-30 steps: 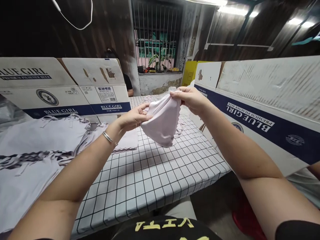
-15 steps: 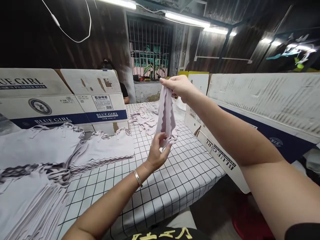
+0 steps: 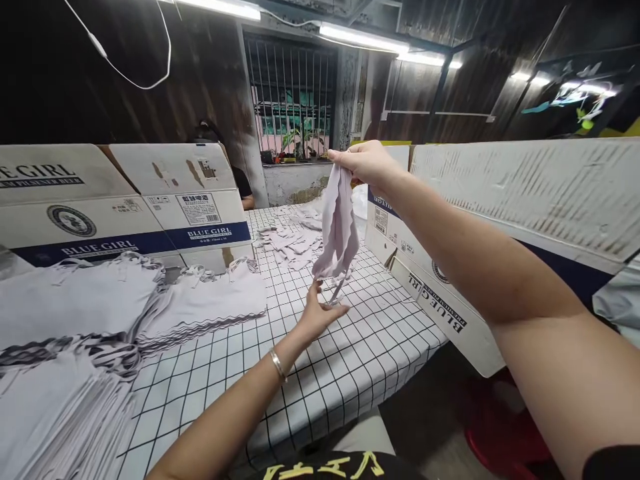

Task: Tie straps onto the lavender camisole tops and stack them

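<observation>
My right hand is raised over the table, its thumb and fingers pinched on the top of a pale lilac camisole-like garment. The cloth hangs down folded, with wavy edges and a thin strap dangling at the bottom. Just under its lower end is my left hand, palm up, thumb and fingers spread apart. Its fingertips reach the hanging hem; whether they touch it I cannot tell. A bracelet circles my left wrist. To the left lie stacks of similar garments with straps and wavy hems.
Loose lilac pieces lie further back on the checked tablecloth. Opened cartons wall off the left and right sides. A person's arm shows behind the left carton. A red stool stands below the table's right edge.
My left hand has opened and dropped away from the garment's lower part. The garment now hangs freely from my right hand, its wavy edges swung down. The view has shifted slightly.
</observation>
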Demonstrator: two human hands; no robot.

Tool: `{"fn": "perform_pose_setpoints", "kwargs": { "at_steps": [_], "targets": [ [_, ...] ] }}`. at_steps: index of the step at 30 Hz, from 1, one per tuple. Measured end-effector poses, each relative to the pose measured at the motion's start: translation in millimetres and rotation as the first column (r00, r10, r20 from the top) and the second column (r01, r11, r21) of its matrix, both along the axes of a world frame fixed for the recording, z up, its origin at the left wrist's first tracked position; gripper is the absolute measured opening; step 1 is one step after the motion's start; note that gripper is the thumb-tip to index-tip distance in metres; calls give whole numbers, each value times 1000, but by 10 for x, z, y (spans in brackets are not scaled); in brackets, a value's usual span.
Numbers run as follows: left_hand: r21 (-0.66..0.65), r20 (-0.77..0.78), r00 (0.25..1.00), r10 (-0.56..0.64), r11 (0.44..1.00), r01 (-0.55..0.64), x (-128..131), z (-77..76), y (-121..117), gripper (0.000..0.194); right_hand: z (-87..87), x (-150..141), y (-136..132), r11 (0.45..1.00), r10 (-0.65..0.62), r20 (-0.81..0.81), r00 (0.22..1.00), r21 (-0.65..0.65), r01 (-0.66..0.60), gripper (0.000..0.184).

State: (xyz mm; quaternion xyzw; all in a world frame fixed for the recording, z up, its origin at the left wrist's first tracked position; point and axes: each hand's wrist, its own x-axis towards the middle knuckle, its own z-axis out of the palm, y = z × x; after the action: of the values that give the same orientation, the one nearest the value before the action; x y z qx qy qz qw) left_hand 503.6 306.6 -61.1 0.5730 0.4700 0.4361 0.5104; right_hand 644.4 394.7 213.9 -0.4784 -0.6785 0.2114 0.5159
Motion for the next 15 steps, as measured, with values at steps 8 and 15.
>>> {"fn": "perform_pose_setpoints", "kwargs": {
  "at_steps": [8, 15],
  "targets": [
    [55, 1, 992, 127, 990, -127, 91, -41, 270, 59, -33, 189, 70, 998, -53, 52, 997, 44, 51, 42],
    [45, 221, 901, -373, 927, 372, -134, 517, 63, 33, -224, 335, 179, 994, -110, 125, 986, 13, 110, 46]
  ]
}}
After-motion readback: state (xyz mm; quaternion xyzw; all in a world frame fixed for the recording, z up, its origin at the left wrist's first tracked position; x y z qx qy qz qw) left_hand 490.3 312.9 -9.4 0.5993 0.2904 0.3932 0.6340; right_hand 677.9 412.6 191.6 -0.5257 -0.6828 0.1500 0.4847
